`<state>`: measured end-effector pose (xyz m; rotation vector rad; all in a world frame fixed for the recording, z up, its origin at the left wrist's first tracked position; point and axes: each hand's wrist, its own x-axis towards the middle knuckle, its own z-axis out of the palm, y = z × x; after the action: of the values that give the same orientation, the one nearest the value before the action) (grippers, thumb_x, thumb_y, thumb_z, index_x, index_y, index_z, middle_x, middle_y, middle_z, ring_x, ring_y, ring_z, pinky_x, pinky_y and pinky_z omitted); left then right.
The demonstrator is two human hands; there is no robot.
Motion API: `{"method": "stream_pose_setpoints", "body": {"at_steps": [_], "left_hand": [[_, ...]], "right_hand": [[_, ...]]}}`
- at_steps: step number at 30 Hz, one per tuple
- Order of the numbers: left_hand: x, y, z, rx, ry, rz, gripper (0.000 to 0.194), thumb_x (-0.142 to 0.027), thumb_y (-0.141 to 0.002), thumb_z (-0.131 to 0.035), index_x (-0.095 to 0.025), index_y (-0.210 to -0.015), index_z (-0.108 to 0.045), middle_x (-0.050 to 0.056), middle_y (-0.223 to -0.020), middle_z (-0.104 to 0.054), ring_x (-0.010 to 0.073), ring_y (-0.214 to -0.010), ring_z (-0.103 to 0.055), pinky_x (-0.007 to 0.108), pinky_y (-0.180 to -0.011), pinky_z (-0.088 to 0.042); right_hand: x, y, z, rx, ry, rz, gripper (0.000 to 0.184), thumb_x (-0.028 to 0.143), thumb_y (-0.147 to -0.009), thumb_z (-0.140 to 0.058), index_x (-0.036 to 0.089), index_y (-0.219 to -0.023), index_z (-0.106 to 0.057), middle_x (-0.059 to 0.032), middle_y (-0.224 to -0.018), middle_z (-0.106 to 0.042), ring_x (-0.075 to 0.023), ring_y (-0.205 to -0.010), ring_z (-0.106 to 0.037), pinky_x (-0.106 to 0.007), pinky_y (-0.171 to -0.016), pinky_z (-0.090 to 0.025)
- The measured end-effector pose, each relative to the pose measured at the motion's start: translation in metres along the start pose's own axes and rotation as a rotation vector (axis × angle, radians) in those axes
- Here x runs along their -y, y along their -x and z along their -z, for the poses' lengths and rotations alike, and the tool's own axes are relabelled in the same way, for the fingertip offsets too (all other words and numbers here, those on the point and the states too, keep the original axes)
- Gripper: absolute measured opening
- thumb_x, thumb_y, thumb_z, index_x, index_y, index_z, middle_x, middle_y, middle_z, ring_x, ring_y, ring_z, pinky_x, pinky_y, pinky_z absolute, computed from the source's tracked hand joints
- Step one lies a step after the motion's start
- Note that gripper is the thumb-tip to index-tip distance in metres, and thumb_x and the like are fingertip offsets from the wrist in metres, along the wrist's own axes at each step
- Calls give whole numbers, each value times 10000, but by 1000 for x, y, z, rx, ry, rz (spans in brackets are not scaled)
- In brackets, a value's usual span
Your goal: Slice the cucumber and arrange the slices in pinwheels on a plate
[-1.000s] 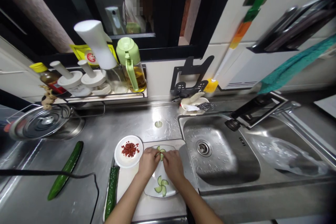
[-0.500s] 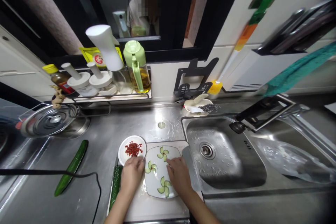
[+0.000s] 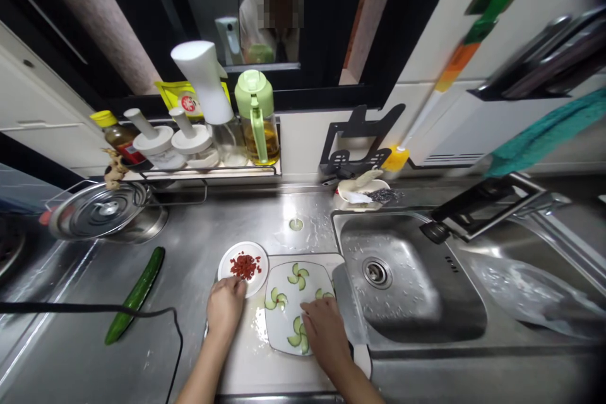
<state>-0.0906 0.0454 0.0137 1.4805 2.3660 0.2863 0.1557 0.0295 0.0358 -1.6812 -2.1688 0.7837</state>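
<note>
Left hand (image 3: 227,303) is curled at the dish (image 3: 257,284), grip unclear; right hand (image 3: 326,331) is outstretched, apparently empty, over the plate (image 3: 279,329), set at the dish's four o'clock, presumably for reach.

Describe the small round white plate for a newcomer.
Left of the rectangular steel sink lies a cream cutting board. The small round white plate sits at its far-left corner, beside a squarish white plate; only the round one holds small red pieces.
</note>
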Motion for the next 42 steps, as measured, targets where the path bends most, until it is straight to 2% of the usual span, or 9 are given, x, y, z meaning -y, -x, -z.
{"method": "stream_pose_setpoints", "body": {"at_steps": [7, 18, 24, 32, 38, 42], "left_hand": [[-1, -3, 0, -6, -28, -19, 279, -296, -825, -440, -205, -859, -702, 59, -901, -699, 205, -889, -601, 278, -810, -413], [9, 0, 1, -31, -70, -84, 315, -274, -827, -421, -184, -910, -711, 81, -926, -712, 211, -882, -609, 304, -842, -428], [10, 3, 5, -23, 47, -61, 294, -308, -827, -434, -213, -872, -709, 49, -958, -715, 196, -897, -620, 282, -836, -433], [15, 7, 11, -14, 56, -86, 251, -310, -781, -483, -227, -792, -719, 42, -892, -730, 219, -873, -625, 310, -833, -438], [-6, 18, 21, -7, 267, -17, 227, -343, -770, -508, -259, -771, -718, 1, -874, -731, 176, -800, -638, 268, -762, -458], [-32, 30, 12, 84, 419, -108, 218, -350, -759, -527, -231, -730, -706, 4, -836, -728, 160, -750, -631, 257, -723, -461]], "right_hand": [[1, 5, 2, -10, -30, -9, 238, 129, -814, -479, 201, -941, -667, -49, -858, -635, -223, -907, -478, -340, -810, -384], [0, 8, 3, -10, -11, -7, 248, 153, -814, -473, 223, -951, -668, -47, -870, -642, -224, -928, -496, -348, -835, -381], [2, 8, 4, 23, -13, -22, 235, 154, -820, -475, 219, -941, -665, -42, -874, -634, -229, -934, -482, -347, -815, -379], [4, 11, 9, 20, -5, -37, 208, 161, -816, -499, 225, -926, -663, -40, -880, -634, -235, -944, -485, -350, -806, -378], [-2, 16, 13, 1, -3, -42, 217, 172, -839, -476, 229, -946, -656, -46, -906, -641, -241, -954, -496, -360, -802, -389], [-9, 23, 19, -21, 9, -62, 228, 174, -843, -466, 220, -954, -659, -61, -918, -651, -245, -959, -505, -369, -809, -398]]}}
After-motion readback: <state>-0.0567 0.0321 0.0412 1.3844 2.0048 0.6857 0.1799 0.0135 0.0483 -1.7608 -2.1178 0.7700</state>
